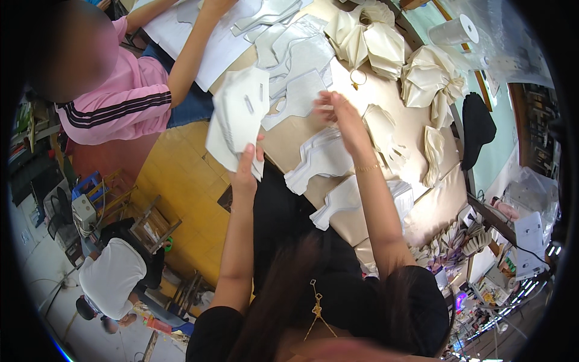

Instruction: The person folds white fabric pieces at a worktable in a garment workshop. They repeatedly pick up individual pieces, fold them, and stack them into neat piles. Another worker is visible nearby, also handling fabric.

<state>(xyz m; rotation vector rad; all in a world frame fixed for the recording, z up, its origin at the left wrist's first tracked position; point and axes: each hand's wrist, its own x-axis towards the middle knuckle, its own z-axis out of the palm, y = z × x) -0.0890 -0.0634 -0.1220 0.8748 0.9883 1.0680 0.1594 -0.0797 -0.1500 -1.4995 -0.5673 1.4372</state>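
Note:
My left hand (246,166) is closed on the lower end of a sheaf of white cut pieces (236,114), thumb on top. Slots show in the uppermost piece, and the sheaf is tilted and fanned out past the table's edge. Over the cream tabletop (284,142), my right hand (339,113) has its fingers apart and holds nothing; the fingertips are a little blurred. Just beyond it lie overlapping pale grey cut pieces (309,57). Nearer to me, beside and below my right forearm, are stacked white curved pieces (325,155) and another such stack (341,199).
Bundles of cream folded pieces (369,39) lie along the far right side, near a small metal ring (357,78). A white spool (453,31) and a black flat shape (478,130) are at the table's edge. A co-worker in a pink sleeve (129,105) works at the left.

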